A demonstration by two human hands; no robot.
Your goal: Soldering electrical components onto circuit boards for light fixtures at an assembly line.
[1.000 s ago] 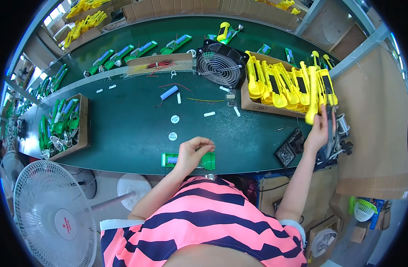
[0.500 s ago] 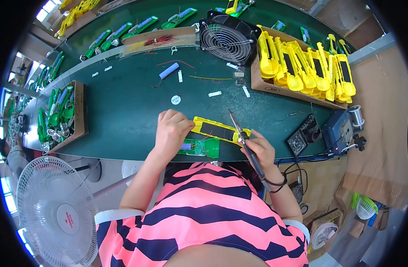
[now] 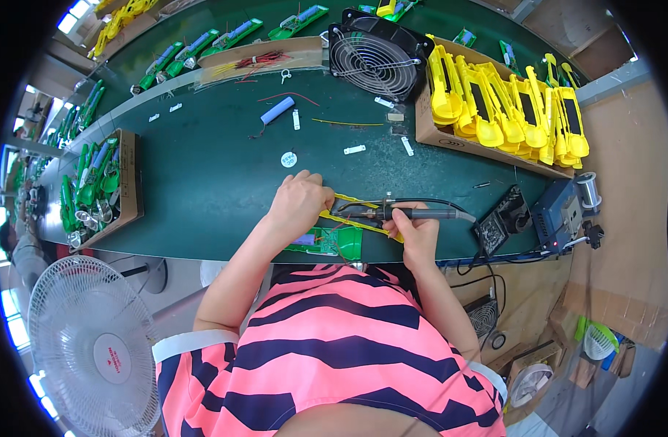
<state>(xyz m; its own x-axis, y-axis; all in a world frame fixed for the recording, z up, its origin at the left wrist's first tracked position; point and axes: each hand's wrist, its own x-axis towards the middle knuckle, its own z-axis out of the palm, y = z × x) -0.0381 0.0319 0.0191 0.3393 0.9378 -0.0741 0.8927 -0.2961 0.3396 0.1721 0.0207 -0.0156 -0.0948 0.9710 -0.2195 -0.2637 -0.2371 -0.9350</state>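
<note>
Holding, left: your left hand (image 3: 301, 205) is closed in a pinch on the left end of the yellow cover (image 3: 360, 225).
Holding, right: your right hand (image 3: 418, 234) has thumb and fingers closed round the iron (image 3: 439, 213); its lower fingers sit at the cover's right end, and whether they grip it too, you cannot tell.
Cover: between your hands, its dark middle partly hidden by the iron, whose metal end points toward your left hand. Likely light, stiff, smooth plastic, a little slippery; the dark middle looks the more fragile part. Best taken by the yellow rim at either end.
Iron: slim, rigid, probably light. Take it by the grip only; the metal end may be hot.
Shell (image 3: 353, 246): green, open side up, on the bench (image 3: 217, 182), nearer your body than your hands. Battery (image 3: 303, 239) and board (image 3: 335, 237) inside. Likely light and stiff; hold by the side walls, since the board seems easily harmed.
Box (image 3: 432, 131): cardboard, full of yellow covers, beyond your right hand and to its right.
</note>
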